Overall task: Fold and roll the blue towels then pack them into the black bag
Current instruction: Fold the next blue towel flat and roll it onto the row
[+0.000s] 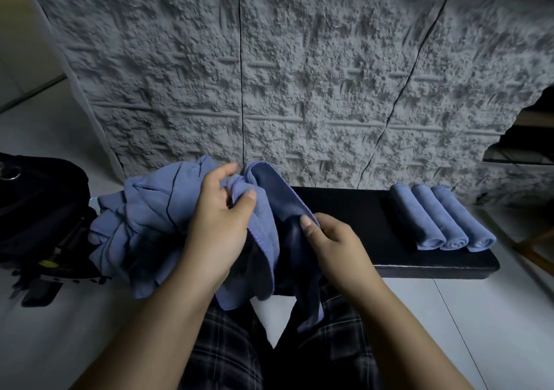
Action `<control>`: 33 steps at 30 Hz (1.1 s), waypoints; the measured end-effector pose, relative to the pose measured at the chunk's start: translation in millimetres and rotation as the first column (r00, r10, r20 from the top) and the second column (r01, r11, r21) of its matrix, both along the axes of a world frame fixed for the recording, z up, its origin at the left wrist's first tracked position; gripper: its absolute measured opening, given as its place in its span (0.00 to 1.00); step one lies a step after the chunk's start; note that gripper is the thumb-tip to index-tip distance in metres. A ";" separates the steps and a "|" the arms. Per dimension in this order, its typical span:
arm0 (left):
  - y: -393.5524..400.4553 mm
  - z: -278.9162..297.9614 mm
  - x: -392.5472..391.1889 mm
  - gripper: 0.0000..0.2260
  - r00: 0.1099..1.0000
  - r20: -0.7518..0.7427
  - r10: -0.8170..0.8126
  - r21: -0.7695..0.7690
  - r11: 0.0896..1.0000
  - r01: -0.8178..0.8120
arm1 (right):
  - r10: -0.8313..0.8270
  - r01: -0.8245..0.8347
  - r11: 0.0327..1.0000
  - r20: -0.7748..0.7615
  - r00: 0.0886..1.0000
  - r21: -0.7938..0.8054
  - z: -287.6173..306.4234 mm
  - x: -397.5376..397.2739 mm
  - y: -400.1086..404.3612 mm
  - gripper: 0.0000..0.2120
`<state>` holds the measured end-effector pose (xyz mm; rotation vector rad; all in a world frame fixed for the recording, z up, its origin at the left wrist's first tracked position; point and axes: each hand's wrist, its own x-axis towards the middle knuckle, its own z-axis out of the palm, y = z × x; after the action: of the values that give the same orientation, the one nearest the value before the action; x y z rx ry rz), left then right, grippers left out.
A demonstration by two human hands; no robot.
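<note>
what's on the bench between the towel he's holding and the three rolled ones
Nothing: in the head view, bare black bench top separates the held towel from the three rolled towels.

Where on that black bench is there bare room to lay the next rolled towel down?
The bench shows a bare stretch between the towel held by the left hand and right hand, and the three rolled towels at its right end. Its left end is crowded with a heap of loose towels, with the black bag just beyond.

Bag (36,206) far left; towel pile (144,221) beside it; three rolled towels (440,218) right on bench (359,224).
</note>
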<state>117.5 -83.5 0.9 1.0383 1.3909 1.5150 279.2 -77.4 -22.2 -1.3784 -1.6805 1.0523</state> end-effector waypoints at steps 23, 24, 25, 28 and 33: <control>-14.8 -11.8 6.7 0.14 0.639 -0.766 -0.063 0.201 0.922 0.332 | 0.089 -0.102 0.991 -0.148 0.985 -0.087 15.4 -2.0 -4.4 0.13; -13.9 -9.5 4.8 0.12 0.614 -0.786 -0.070 0.201 0.911 0.361 | 0.118 -0.133 0.987 -0.145 0.982 -0.093 14.9 -1.8 -5.0 0.10; -12.8 -7.2 3.6 0.10 0.595 -0.800 -0.079 0.201 0.899 0.390 | 0.139 -0.154 0.983 -0.149 0.979 -0.095 14.4 -1.5 -5.4 0.07; -13.7 -4.2 2.9 0.07 0.590 -0.805 -0.063 0.214 0.896 0.388 | 0.165 -0.189 0.975 -0.188 0.968 -0.116 18.2 -0.8 -9.1 0.07; -14.3 -8.5 3.7 0.09 0.678 -0.733 -0.046 0.182 0.948 0.261 | 0.182 -0.195 0.979 -0.181 0.967 -0.060 20.5 -1.4 -12.0 0.07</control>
<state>121.2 -97.9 -7.6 2.0469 1.5586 1.2204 277.8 -89.3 -1.7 -1.1520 -1.6792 1.3193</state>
